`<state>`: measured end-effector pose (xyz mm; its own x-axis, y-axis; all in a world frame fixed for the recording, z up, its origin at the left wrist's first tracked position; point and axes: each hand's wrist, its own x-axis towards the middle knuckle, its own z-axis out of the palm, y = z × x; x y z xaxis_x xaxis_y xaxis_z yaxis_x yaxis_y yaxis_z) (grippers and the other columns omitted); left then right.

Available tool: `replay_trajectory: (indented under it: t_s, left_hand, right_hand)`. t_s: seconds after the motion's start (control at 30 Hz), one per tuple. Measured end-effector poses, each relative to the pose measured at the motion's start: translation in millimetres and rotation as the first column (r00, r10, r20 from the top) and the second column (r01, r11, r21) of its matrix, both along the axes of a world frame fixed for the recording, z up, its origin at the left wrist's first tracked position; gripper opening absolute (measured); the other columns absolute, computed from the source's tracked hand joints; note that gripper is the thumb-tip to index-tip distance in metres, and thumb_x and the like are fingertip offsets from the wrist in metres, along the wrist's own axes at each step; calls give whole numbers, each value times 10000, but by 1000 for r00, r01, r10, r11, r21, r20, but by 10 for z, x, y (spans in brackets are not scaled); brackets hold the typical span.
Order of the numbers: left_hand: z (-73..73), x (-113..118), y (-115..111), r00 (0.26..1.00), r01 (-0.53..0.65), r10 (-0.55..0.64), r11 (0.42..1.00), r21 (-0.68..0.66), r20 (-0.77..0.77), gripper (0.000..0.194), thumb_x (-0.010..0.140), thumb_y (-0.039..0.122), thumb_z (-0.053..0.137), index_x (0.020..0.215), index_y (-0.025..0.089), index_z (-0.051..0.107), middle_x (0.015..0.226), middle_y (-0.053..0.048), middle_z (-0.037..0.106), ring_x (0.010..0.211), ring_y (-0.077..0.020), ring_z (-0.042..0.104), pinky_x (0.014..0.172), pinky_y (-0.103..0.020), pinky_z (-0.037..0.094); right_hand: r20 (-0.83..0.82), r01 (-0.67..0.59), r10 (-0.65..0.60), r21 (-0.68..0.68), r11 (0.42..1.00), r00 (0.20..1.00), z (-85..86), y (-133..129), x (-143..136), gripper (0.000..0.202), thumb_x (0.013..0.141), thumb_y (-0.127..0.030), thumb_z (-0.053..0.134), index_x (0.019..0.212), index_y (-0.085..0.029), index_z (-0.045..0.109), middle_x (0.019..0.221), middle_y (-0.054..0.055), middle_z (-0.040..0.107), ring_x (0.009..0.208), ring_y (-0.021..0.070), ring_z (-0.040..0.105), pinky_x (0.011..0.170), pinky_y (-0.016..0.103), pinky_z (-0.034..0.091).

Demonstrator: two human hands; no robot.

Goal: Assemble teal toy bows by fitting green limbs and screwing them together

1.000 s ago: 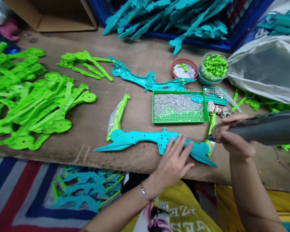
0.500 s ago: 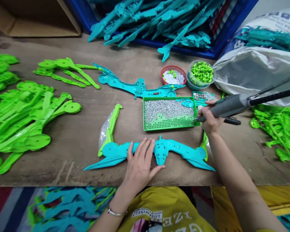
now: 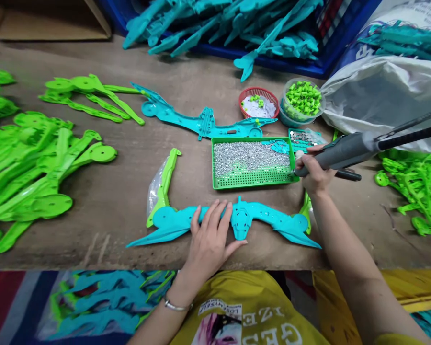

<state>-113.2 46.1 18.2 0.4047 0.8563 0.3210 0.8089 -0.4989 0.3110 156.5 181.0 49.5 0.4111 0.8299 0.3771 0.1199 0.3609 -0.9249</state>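
My left hand (image 3: 210, 239) lies spread on the blue plastic toy bow body (image 3: 273, 218), left of its raised centre piece. Green limbs stick out under both ends of it; the left green limb (image 3: 166, 187) has a clear plastic piece along its side. My right hand (image 3: 318, 175) is wrapped round a grey electric screwdriver (image 3: 339, 154) with a black cord. The screwdriver's tip is at the right end of a green tray (image 3: 251, 184) full of small screws (image 3: 240, 155). A second blue bow half (image 3: 179, 119) lies behind the tray, its inner side up.
Green limb parts (image 3: 39, 182) are heaped at the left, with more green parts (image 3: 416, 187) at the right. Behind the tray stand a red basket (image 3: 244, 108) and a tub of green caps (image 3: 303, 98). A blue crate (image 3: 330, 62) holds blue bow halves; beside it is a white sack (image 3: 380, 76).
The view has shifted slightly. My left hand stays on the blue bow body, and the screwdriver in my right hand remains by the tray's right end.
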Motion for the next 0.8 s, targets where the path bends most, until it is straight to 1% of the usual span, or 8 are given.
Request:
replay_trajectory:
  t_s: [0.13, 0.27, 0.37, 0.47, 0.53, 0.6, 0.67, 0.8]
  left_hand:
    - [-10, 88, -16, 1000, 5, -5, 1000, -22, -1, 780, 901, 613, 594, 1444, 68, 463, 1410, -227, 576, 1350, -360, 503, 1204, -559, 187]
    - [-37, 177, -35, 1000, 4, -3, 1000, -21, 12, 808, 884, 626, 608, 1448, 66, 462, 1414, -221, 576, 1354, -359, 499, 1211, -549, 170]
    - [-54, 202, -37, 1000, -1, 1, 1000, -11, 27, 809, 887, 632, 598, 1454, 71, 461, 1414, -218, 578, 1356, -354, 498, 1217, -538, 156]
    - [-65, 196, -37, 999, -1, 1, 1000, -13, 37, 811, 892, 627, 593, 1473, 81, 445, 1418, -211, 577, 1362, -345, 496, 1218, -525, 157]
    - [-70, 190, -39, 999, 2, -1, 1000, -16, 39, 828, 890, 627, 598, 1495, 91, 420, 1428, -204, 571, 1370, -342, 489, 1218, -522, 161]
    - [-76, 187, -44, 999, 1, 0, 1000, -18, 38, 841, 885, 632, 600, 1505, 97, 410, 1436, -202, 566, 1374, -340, 485, 1217, -521, 164]
    - [-81, 188, -48, 999, -3, 4, 1000, -20, 38, 833, 886, 636, 595, 1494, 92, 425, 1436, -204, 566, 1374, -338, 487, 1216, -516, 165]
    - [-92, 191, -49, 999, -7, 8, 1000, -23, 46, 814, 894, 648, 574, 1468, 84, 455, 1438, -202, 567, 1372, -335, 487, 1213, -502, 167]
  right_hand:
    - [28, 7, -7, 9, 1000, 1000, 6, 21, 15, 246, 695, -310, 733, 835, -218, 552, 514, -79, 563, 414, 121, 525, 463, 273, 449]
    - [18, -6, 4, 81, 997, 1000, 156, -61, -7, 243, 728, -325, 747, 874, -231, 577, 535, -80, 547, 422, 120, 516, 471, 281, 447]
    - [18, -76, 75, 106, 991, 997, 328, -302, -113, 237, 768, -339, 726, 942, -251, 590, 550, -69, 543, 436, 129, 514, 487, 304, 467]
    - [-14, -234, 235, 66, 970, 972, 411, -628, -287, 220, 810, -300, 686, 1002, -263, 584, 557, -64, 544, 453, 136, 514, 500, 316, 475]
    - [-38, -317, 319, 37, 948, 947, 389, -812, -393, 229, 830, -264, 666, 1040, -272, 574, 581, -65, 560, 473, 139, 524, 511, 317, 480]
    - [-50, -360, 359, 2, 933, 932, 327, -931, -459, 235, 847, -247, 657, 1058, -283, 560, 604, -66, 574, 492, 144, 538, 519, 320, 483]
    - [-45, -374, 373, -41, 926, 927, 258, -989, -480, 222, 868, -260, 649, 1063, -293, 548, 613, -68, 575, 498, 152, 544, 515, 326, 478]
    - [-10, -351, 353, -120, 928, 936, 156, -1015, -436, 202, 881, -310, 656, 1048, -291, 543, 642, -58, 580, 523, 161, 554, 535, 343, 483]
